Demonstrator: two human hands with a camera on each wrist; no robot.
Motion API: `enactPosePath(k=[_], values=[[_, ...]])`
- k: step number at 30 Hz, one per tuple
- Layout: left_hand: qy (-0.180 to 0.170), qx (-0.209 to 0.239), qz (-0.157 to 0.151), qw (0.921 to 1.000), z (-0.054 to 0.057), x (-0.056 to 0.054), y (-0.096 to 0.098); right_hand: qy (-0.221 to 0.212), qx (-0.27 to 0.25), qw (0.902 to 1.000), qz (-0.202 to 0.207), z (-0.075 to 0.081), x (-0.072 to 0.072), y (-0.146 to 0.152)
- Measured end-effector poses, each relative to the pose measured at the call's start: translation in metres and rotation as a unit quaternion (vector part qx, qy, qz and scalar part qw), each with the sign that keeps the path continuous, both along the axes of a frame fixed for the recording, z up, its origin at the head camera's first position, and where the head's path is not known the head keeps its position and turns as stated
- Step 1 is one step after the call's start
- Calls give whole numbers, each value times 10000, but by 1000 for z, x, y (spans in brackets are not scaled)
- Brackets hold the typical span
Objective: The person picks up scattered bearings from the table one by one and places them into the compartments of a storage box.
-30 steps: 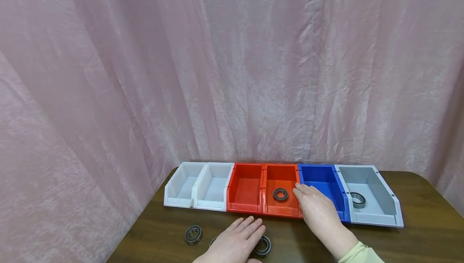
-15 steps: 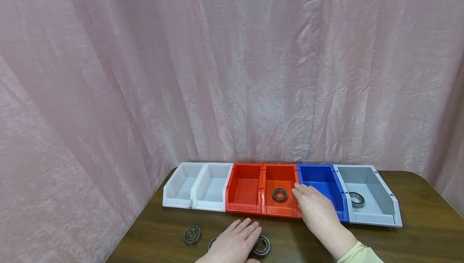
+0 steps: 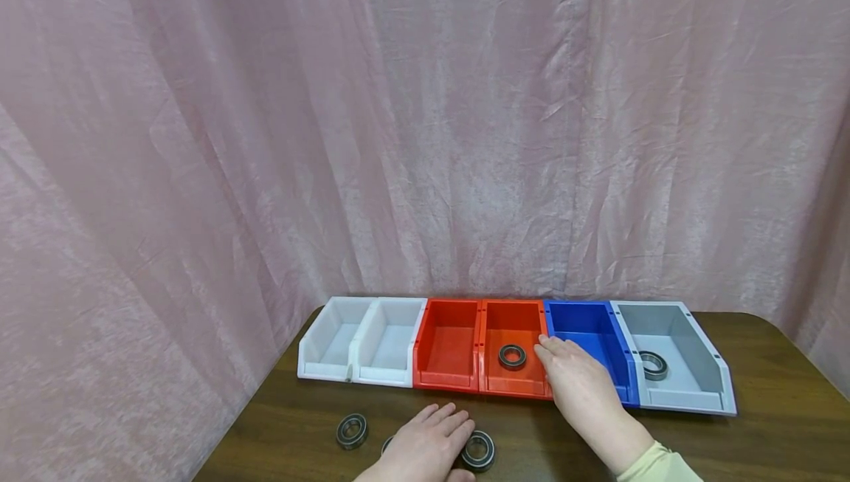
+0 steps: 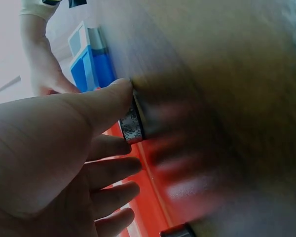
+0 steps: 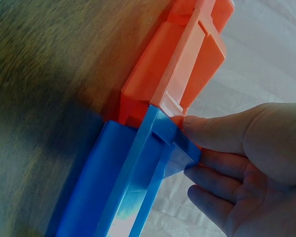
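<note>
My left hand (image 3: pixel 428 443) lies low over the wooden table with its fingers extended. A ball bearing (image 3: pixel 478 451) lies flat just right of it; in the left wrist view this bearing (image 4: pixel 131 127) shows by the thumb and index tips, contact unclear. A second bearing (image 3: pixel 387 443) is mostly covered by this hand. Further left lies a third bearing (image 3: pixel 352 431). My right hand (image 3: pixel 581 382) rests its fingertips on the adjoining walls of the orange-red bin (image 3: pixel 514 387) and the blue bin (image 5: pixel 96 173). Its fingers are nearly straight and hold no bearing.
At the back of the table (image 3: pixel 285 430) stands a row of bins: two white bins (image 3: pixel 392 376), a red bin (image 3: pixel 448 381), the orange-red, the blue and a grey bin (image 3: pixel 687 399). Bearings lie in the orange-red bin and the grey bin. Behind hangs a pink curtain (image 3: pixel 465 135).
My left hand has shifted very slightly, showing a little more of the bearing at its right. The right hand stays at the bin walls. The whole head view has moved slightly.
</note>
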State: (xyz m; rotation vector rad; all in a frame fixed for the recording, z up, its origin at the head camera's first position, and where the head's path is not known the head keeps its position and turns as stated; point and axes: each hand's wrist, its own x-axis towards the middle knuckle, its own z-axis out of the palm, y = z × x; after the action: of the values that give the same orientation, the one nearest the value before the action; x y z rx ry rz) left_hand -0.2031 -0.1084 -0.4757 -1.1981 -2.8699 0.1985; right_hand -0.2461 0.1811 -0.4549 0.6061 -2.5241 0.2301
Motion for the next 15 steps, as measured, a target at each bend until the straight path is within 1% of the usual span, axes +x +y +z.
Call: enactPosePath(k=[2,5,15], values=[[83,-12,-93,9999,0,0,0,3,-8,10000,8,0,0,0],[118,-16,-128,9998,0,0,0,6,-8,10000,11,0,1,0],[-175,109,21,9998,3,-1,6,-64,-21,10000,-20,1,1,-1]])
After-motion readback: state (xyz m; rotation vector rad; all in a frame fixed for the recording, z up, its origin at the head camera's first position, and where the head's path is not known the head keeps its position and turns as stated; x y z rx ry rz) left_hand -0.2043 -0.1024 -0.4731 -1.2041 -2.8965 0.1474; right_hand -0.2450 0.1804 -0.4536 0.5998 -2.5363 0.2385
